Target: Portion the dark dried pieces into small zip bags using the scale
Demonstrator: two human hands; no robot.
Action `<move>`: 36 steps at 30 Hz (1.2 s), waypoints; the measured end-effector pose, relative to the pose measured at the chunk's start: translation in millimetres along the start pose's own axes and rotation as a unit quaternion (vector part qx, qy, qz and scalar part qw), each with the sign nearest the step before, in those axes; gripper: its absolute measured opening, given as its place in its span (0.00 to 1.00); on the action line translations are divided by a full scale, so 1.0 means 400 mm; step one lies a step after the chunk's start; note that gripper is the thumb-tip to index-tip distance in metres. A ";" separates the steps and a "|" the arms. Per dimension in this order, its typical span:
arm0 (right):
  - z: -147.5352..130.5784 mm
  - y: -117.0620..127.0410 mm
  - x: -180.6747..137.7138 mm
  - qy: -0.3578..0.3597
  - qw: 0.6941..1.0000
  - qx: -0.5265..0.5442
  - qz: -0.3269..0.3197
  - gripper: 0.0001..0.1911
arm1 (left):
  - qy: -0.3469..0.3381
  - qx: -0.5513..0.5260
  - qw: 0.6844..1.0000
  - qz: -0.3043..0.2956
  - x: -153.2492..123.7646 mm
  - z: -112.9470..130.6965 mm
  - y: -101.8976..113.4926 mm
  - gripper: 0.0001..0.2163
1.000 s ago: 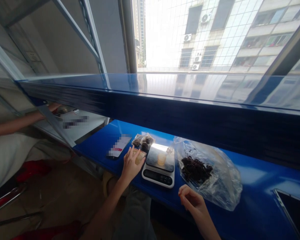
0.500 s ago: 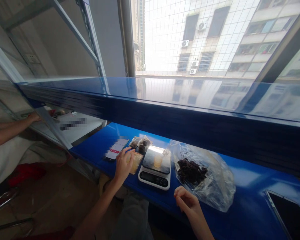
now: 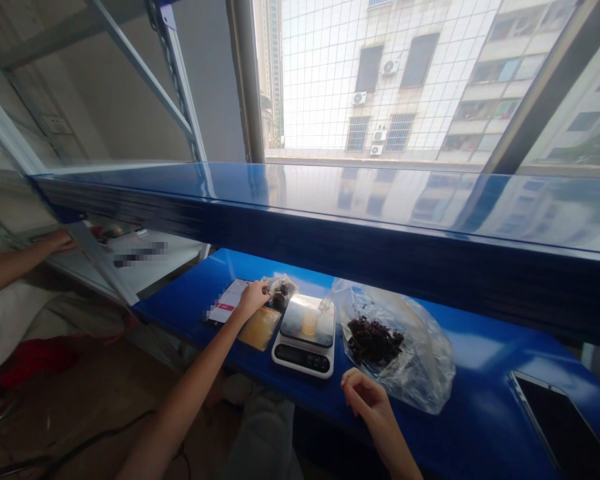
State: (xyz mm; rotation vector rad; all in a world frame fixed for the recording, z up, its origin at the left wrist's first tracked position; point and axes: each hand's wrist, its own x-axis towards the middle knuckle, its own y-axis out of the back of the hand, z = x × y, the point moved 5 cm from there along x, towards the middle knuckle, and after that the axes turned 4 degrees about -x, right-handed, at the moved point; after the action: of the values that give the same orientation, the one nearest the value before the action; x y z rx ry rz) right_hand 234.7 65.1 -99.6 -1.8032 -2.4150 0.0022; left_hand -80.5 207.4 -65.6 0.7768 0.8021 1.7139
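My left hand (image 3: 253,295) reaches to the back of the blue shelf (image 3: 480,413) and pinches the edge of a small clear bag of dark pieces (image 3: 281,289). A flat yellowish packet (image 3: 260,327) lies just in front of it. A white kitchen scale (image 3: 305,335) with a small clear cup (image 3: 310,322) on its plate stands to the right. My right hand (image 3: 367,400) rests loosely curled at the shelf's front edge, beside a large clear bag of dark dried pieces (image 3: 390,347). Nothing shows in its fingers.
A phone with a lit screen (image 3: 225,303) lies left of my left hand. A dark tablet (image 3: 560,427) lies at the far right. An upper blue shelf (image 3: 330,200) overhangs the lower one. Another person's arm (image 3: 15,263) reaches to a white table (image 3: 145,263) at the left.
My left hand left the yellowish packet and moved back to the small bag of dark pieces, closing on its edge. My right hand stayed put. The camera tilted slightly.
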 end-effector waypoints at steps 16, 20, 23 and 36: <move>-0.045 -0.030 -0.020 0.004 0.998 -0.028 -0.063 0.17 | -0.092 -0.302 0.908 0.275 -0.359 0.077 0.120 0.14; -0.093 -0.071 -0.050 0.001 0.986 -0.049 -0.160 0.27 | -0.251 -0.239 0.930 0.124 -0.513 0.174 0.095 0.09; -0.119 -0.083 -0.066 0.011 0.991 -0.043 -0.129 0.34 | -0.269 -0.247 0.928 0.067 -0.585 0.198 0.071 0.11; -0.120 -0.087 -0.116 -0.095 0.989 0.096 -0.054 0.13 | -0.085 -0.371 0.924 0.045 -0.649 0.204 0.042 0.09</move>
State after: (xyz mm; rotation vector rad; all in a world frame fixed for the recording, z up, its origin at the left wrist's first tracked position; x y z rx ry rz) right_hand 219.4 7.4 -54.0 -1.6551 -2.5338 0.4000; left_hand 41.2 -34.7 -35.7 0.4217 -0.0342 1.8121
